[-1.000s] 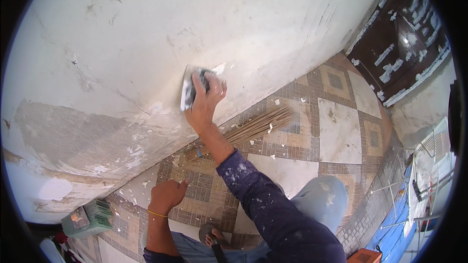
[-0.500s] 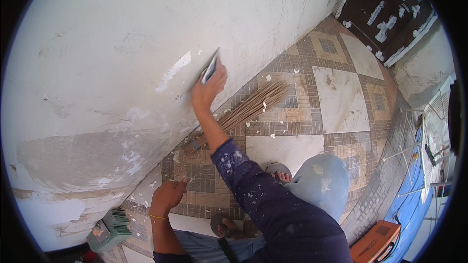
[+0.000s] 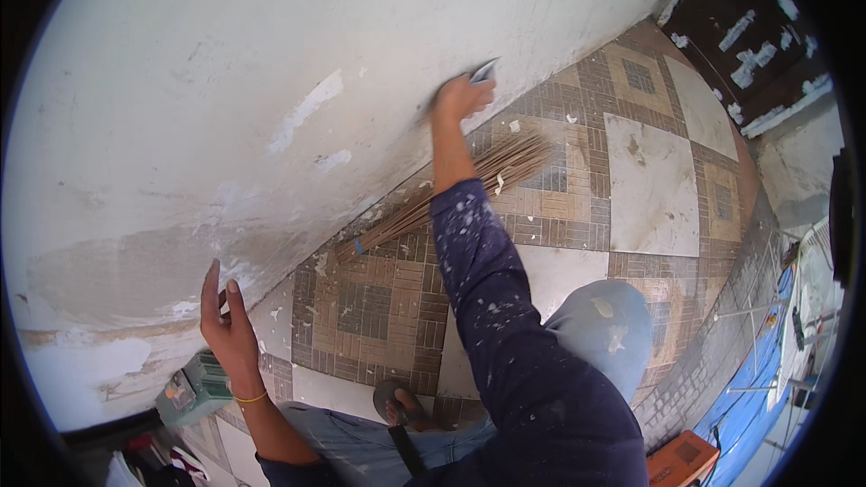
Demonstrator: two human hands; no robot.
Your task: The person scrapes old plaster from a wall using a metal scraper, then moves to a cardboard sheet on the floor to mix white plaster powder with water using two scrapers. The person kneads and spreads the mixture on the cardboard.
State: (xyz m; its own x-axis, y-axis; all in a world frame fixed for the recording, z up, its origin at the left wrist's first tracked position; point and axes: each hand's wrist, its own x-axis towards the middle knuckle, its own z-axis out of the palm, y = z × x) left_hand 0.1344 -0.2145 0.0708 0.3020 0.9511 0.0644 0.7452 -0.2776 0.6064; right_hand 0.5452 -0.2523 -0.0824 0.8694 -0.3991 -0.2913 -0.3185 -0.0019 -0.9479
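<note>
My right hand [image 3: 462,97] is closed around a flat grey scraper [image 3: 484,70], its blade against the lower part of the whitish wall [image 3: 225,108]. The grip end is hidden by my fingers. Bare white patches with flaked paint mark the wall to the left of that hand. My left hand [image 3: 230,329] is held up near the wall's foot with nothing in it, index finger and thumb stretched out and apart. A bundle of thin brown sticks, a stick broom [image 3: 451,189], lies on the floor along the wall, below my right forearm.
Paint flakes are scattered over the patterned tile floor [image 3: 654,180]. A green box [image 3: 194,388] stands by the wall at lower left. At lower right are an orange case [image 3: 683,460], a blue sheet [image 3: 753,374] and metal frames. A dark, white-spotted panel [image 3: 735,27] is at far right.
My right hand has moved right along the wall with the scraper. My left hand has moved left and up toward the wall, its fingers now stretched. A further white patch shows on the wall.
</note>
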